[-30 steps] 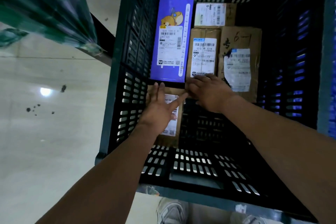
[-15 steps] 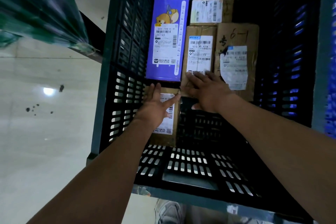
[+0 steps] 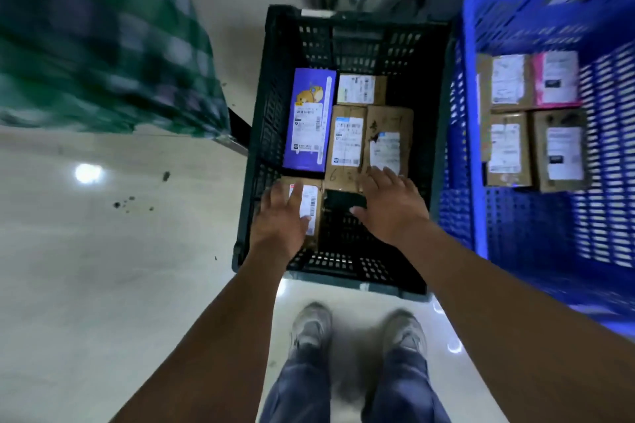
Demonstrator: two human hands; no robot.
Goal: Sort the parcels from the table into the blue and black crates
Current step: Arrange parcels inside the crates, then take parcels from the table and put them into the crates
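The black crate sits on the floor in front of me and holds a purple box and several brown cardboard parcels. My left hand lies with straight fingers over a small brown parcel at the crate's near left. My right hand hovers open above the near edges of two brown parcels; whether it touches them I cannot tell. To the right stands the blue crate with several labelled parcels, one of them pink.
A table with a green checked cloth fills the upper left, its edge close to the black crate. My two shoes stand on the pale shiny floor just before the crate. Grey bags and a white frame lie beyond it.
The view has pulled back and up, so the blue crate, the floor and my shoes have come into sight. Both hands have drawn back a little toward the crate's near side, fingers still straight.
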